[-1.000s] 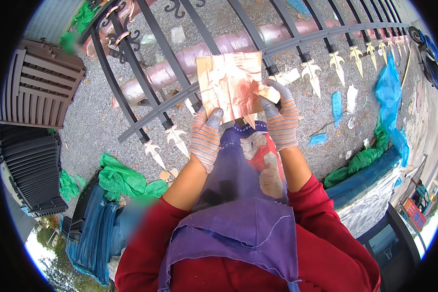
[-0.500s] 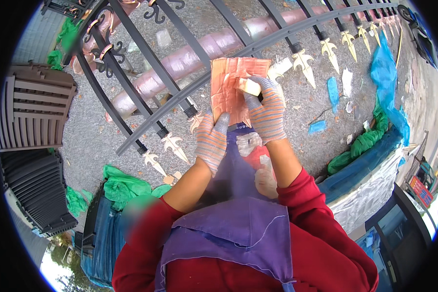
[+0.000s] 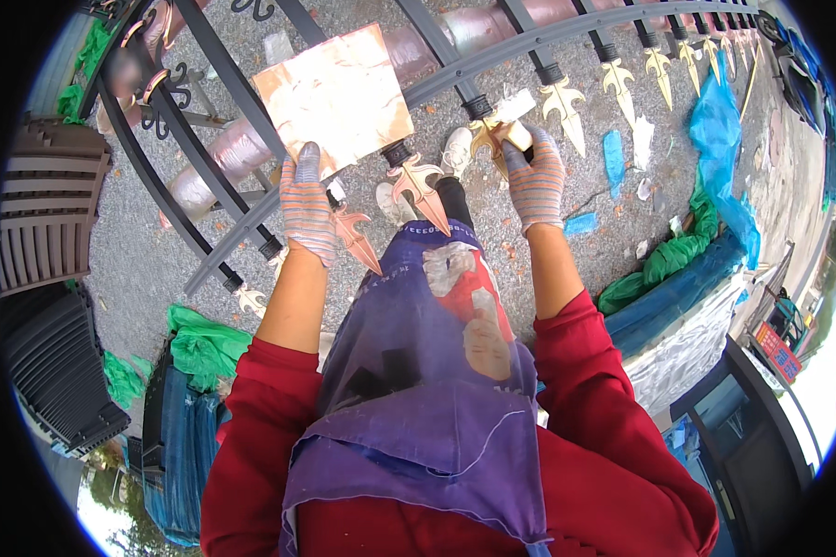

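Both hands are gloved in striped knit gloves: the left hand (image 3: 306, 209) is closed on the lower edge of a square copper-coloured leaf sheet (image 3: 336, 96), held up flat above the gate, while the right hand (image 3: 532, 181) is wrapped around a gold spear-shaped finial (image 3: 489, 137) together with a small pale pad or wad (image 3: 514, 110), whose exact kind cannot be made out. For the pressing to go well, the finial would best be gripped steadily and the pad worked along its edges and point rather than dragged, and the thin sheet would likely need to be kept level and away from the bars so that it is not creased or torn. A copper-toned finial (image 3: 418, 186) and another (image 3: 355, 239) lie just beside the left hand, and a row of gold finials (image 3: 658, 65) runs on toward the right. All are fixed to a dark metal gate (image 3: 492, 58) laid flat over grey gravel ground (image 3: 139, 251). A purple apron (image 3: 427, 371) hangs below the arms. Dark slatted panels (image 3: 37, 213) are stacked at the left, green plastic bags (image 3: 204, 343) and blue sheeting (image 3: 724, 139) lie about the edges, and scraps of pale and blue material (image 3: 613, 153) are scattered on the gravel.
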A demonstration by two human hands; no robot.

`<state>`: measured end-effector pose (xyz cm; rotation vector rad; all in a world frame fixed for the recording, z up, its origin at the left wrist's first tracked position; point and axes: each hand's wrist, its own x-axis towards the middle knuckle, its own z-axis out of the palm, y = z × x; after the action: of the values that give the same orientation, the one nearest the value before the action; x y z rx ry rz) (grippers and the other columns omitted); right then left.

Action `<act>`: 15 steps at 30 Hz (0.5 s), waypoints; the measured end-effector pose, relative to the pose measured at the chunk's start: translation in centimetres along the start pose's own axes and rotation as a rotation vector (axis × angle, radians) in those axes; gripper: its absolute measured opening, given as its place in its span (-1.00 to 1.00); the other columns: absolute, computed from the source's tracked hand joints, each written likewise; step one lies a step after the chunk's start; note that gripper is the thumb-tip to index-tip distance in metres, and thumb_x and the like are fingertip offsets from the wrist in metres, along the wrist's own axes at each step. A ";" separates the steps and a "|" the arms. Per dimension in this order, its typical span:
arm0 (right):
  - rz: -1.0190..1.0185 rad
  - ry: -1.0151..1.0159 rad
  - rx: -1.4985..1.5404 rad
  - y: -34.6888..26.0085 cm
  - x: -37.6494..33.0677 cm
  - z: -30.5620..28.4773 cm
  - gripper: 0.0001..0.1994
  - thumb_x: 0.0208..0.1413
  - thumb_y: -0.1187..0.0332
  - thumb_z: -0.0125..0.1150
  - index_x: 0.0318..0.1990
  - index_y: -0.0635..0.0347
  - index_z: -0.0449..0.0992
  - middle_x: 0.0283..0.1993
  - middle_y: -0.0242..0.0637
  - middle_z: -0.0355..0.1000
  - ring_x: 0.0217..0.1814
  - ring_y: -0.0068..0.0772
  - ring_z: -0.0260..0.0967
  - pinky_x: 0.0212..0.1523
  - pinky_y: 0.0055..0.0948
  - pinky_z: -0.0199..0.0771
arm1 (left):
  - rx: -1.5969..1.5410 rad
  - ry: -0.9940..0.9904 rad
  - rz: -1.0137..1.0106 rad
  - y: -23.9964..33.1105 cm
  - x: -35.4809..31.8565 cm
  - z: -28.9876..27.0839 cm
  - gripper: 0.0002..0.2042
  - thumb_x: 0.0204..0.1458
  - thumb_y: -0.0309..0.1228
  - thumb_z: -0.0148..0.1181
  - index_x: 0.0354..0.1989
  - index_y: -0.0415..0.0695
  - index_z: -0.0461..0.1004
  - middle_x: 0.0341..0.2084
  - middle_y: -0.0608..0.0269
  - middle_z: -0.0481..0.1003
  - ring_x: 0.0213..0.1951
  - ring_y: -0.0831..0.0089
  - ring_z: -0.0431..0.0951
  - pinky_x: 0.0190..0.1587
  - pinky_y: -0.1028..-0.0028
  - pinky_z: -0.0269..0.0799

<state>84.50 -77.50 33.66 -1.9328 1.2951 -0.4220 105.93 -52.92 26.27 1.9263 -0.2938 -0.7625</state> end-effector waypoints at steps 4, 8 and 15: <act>-0.020 -0.126 -0.336 3.1 -0.6 3.3 -0.68 0.02 0.34 0.27 -0.04 0.16 0.49 -0.12 -0.02 0.48 -0.02 0.10 0.40 0.01 -0.09 0.41 | -0.451 0.205 -0.262 4.9 0.9 2.5 -0.66 0.35 -0.47 -0.22 0.26 -0.17 0.22 0.02 0.26 0.42 -0.05 0.51 0.45 0.14 0.50 0.39; 0.078 -0.154 -0.280 3.1 -3.7 2.0 -0.67 0.02 0.29 0.36 -0.07 0.16 0.52 -0.23 -0.03 0.51 -0.19 -0.03 0.47 -0.14 -0.19 0.46 | -0.447 0.059 -0.027 -2.6 1.1 0.0 -0.68 0.31 -0.38 -0.02 0.18 -0.18 0.29 0.00 0.23 0.41 0.00 0.50 0.43 0.17 0.48 0.36; 0.099 -0.125 -0.312 1.8 -1.1 3.8 -0.72 0.06 0.28 0.30 -0.10 0.17 0.52 -0.28 0.01 0.51 -0.19 0.10 0.47 -0.15 -0.09 0.46 | -0.721 0.216 -0.286 3.9 1.0 2.1 -0.69 0.26 -0.47 0.02 0.17 -0.16 0.31 -0.03 0.21 0.43 -0.05 0.50 0.45 0.11 0.54 0.39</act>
<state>85.23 -75.31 29.98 -2.0995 1.4328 -0.0489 105.84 -56.74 28.69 1.3481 0.3604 -0.7074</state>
